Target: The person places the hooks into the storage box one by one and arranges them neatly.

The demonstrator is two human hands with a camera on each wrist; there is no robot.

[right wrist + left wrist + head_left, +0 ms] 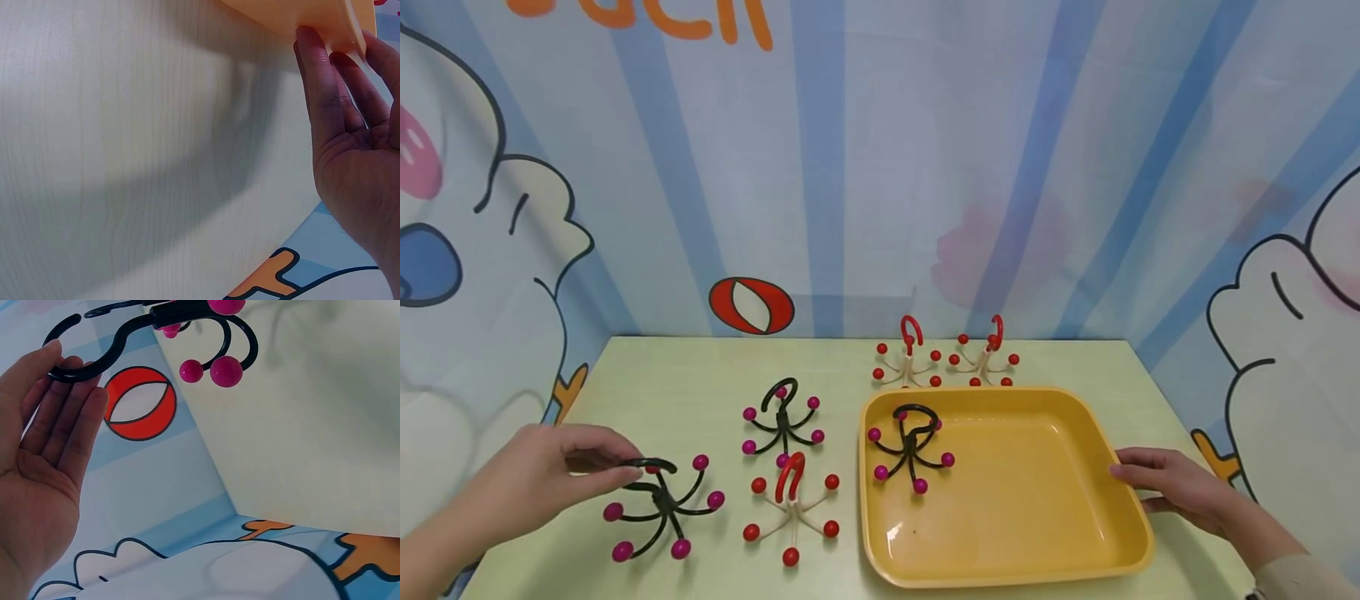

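Note:
My left hand pinches the curved hook end of a black multi-armed hook tipped with magenta balls, at the left of the table. In the left wrist view the thumb and fingers meet round that black hook. On the right, my right hand grips the rim of a yellow tray, thumb on top and fingers beneath. The right wrist view shows those fingers under the tray's edge. Inside the tray, at its left end, stands another black hook with magenta balls.
Between left hand and tray stand a black hook and a cream hook with red tip and red balls. Two more red-tipped hooks stand behind the tray. A printed cloth hangs behind the pale table.

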